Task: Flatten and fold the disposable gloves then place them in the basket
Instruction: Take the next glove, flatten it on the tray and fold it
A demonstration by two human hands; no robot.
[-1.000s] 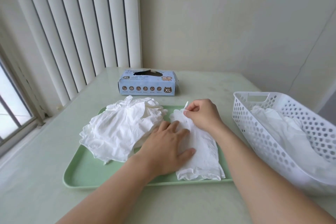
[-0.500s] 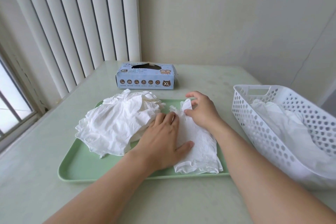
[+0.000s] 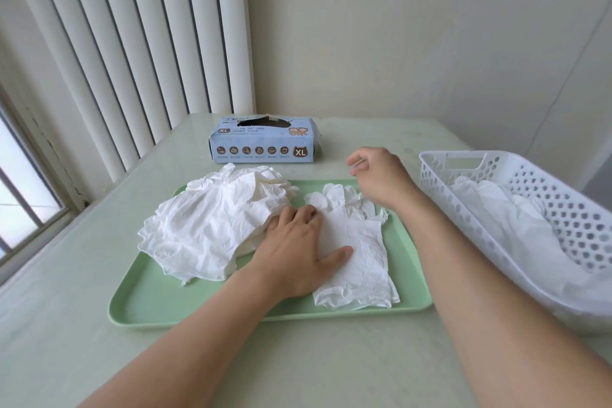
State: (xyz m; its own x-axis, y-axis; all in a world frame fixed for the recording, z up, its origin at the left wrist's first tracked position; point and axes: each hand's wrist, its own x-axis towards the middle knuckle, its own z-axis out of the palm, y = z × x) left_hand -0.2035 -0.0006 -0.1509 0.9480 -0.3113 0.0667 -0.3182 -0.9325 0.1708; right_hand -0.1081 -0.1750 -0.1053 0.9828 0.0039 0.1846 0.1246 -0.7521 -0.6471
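Since your right hand (image 3: 381, 175) has let go, loosely curled & empty, w/ left hand (image 3: 298, 252) flat on glove (image 3: 361, 252), its fingers now lie spread: fold next.

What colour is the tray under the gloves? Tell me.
Pale green; the tray shows best in the head view.

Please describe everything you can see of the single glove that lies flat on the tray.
The flat glove is white, thin and crinkled, like disposable plastic or latex. It lies spread on the right part of the green tray, fingers pointing away from the person, wavy cuff nearest. The left hand presses flat on its left side. The right hand hovers above its fingertips, not clearly touching.
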